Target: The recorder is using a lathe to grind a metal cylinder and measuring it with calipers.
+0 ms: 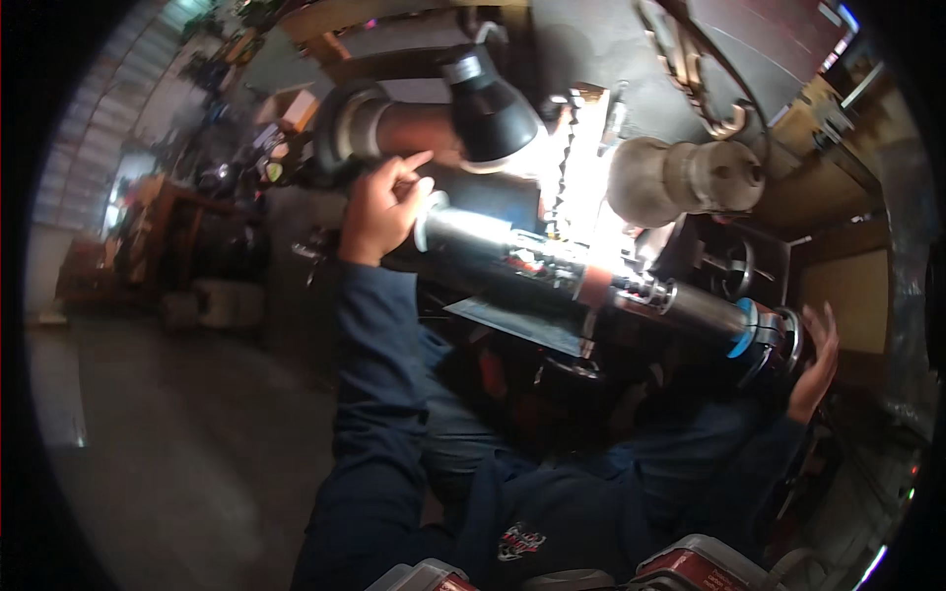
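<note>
A long metal machine resembling a small lathe (473,233) lies aslant before me, its left end higher in view. My left hand (382,212) is at that left end, beside the pale round end disc (428,219). Its index finger points outward and the others are partly bent; I see nothing held. At the machine's right end, past a blue ring (745,329), is a shiny handwheel (791,340). My right hand (817,357) is at the handwheel's outer side with fingers stretched. Whether its palm touches the rim, I cannot tell. A reddish-brown band (594,284) circles the machine's middle.
A black lamp (496,118) shines brightly over the machine. Behind stand a beige rounded motor-like housing (685,182) and a reddish cylinder (419,131). A flat metal plate (517,325) juts out toward me. Cluttered shelving (172,231) stands at left; a hose (724,74) hangs behind.
</note>
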A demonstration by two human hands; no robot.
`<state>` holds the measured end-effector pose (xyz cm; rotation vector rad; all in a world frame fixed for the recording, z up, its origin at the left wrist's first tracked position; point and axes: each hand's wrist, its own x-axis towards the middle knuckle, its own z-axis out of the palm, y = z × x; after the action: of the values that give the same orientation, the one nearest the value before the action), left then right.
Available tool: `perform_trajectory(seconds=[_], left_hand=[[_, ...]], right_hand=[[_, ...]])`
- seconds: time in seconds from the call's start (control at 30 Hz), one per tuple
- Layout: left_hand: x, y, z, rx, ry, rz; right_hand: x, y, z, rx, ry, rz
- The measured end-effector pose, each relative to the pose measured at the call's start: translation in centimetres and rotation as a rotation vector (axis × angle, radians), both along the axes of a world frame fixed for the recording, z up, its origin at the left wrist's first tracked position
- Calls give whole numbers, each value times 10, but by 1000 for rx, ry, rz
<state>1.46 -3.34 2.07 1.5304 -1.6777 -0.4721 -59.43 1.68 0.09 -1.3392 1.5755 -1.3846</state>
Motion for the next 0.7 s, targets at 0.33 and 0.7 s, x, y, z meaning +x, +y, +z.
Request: perform_trajectory(seconds=[0.33, 0.7], left_hand=[[-9, 56, -21, -840, -161, 748], [-54, 78, -176, 291, 0, 528]], right_hand=[[69, 46, -43, -171, 576, -212], [71, 42, -33, -151, -519, -309]])
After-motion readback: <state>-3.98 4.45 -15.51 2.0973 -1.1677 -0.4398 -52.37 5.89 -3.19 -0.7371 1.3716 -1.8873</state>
